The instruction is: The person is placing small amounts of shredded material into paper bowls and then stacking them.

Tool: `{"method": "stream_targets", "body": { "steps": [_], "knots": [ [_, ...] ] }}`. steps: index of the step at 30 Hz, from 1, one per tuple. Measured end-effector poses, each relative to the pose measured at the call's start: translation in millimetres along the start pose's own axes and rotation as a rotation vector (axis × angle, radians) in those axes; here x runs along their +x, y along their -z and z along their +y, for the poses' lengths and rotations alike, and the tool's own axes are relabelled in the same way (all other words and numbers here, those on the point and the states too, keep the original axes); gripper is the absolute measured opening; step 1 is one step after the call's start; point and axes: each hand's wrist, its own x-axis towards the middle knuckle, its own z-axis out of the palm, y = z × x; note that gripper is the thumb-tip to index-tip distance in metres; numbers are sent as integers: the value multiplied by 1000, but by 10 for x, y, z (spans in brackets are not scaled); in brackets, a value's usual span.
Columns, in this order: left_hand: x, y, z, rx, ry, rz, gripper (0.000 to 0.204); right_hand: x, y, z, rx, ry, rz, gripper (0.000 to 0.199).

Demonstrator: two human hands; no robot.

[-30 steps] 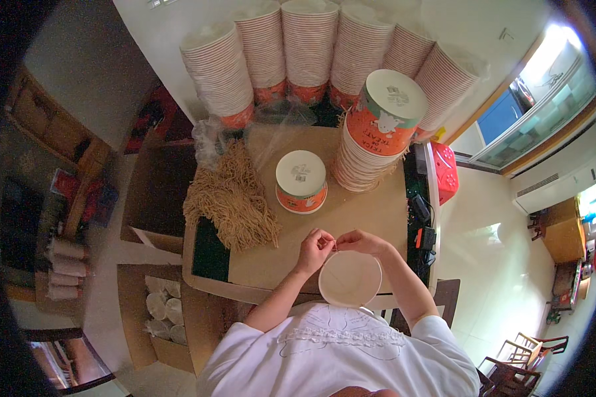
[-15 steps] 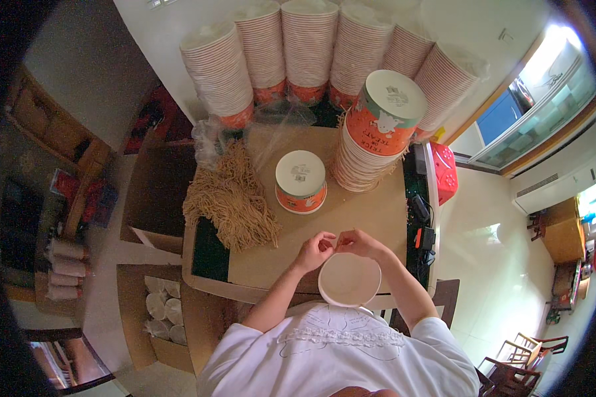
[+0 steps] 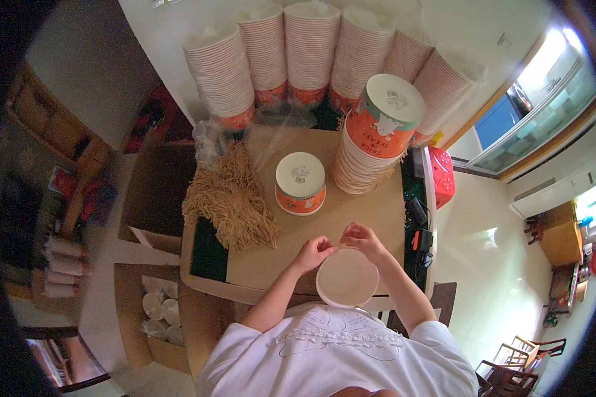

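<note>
A white paper bucket [image 3: 347, 279], its open mouth facing up, rests against my body at the table's near edge. My left hand [image 3: 313, 254] is closed at its far left rim, thumb and fingers pinched there. Just right of it, my right hand [image 3: 364, 241] is also closed in a pinch at the far rim; whatever thin thing lies between its fingertips is too small to make out. Beyond my hands stands an upside-down orange bucket [image 3: 300, 178] with a white base. A heap of tan cords [image 3: 233, 202] lies to its left.
At the right stands a stack of upside-down buckets [image 3: 371, 149] with cord bits showing. Tall wrapped bucket stacks [image 3: 311, 53] line the wall. A black device with cables [image 3: 418, 212] and a red box [image 3: 442, 175] sit along the right edge. Cardboard boxes [image 3: 159, 317] stand on the left floor.
My right hand has risen slightly away from my left, and its fingers have lifted above the rim. My left hand stays by the rim. The bucket has shifted slightly up and left.
</note>
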Motion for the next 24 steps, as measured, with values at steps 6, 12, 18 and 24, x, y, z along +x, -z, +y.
{"method": "stream_targets", "body": {
  "steps": [6, 12, 18, 24],
  "knots": [
    [-6, 61, -64, -126, -49, -187, 10, -79, 101, 35, 282, -160, 215, 21],
    [38, -40, -24, -8, -47, -53, 14, 0, 99, 156, 144, -71, 143, 22],
    [17, 7, -6, 3, -164, -99, 17, 70, 0, 134, -81, 67, 204, 19],
    [-49, 165, 62, -42, 0, -220, 20, -25, -144, -133, -126, -17, 156, 27]
  ]
}}
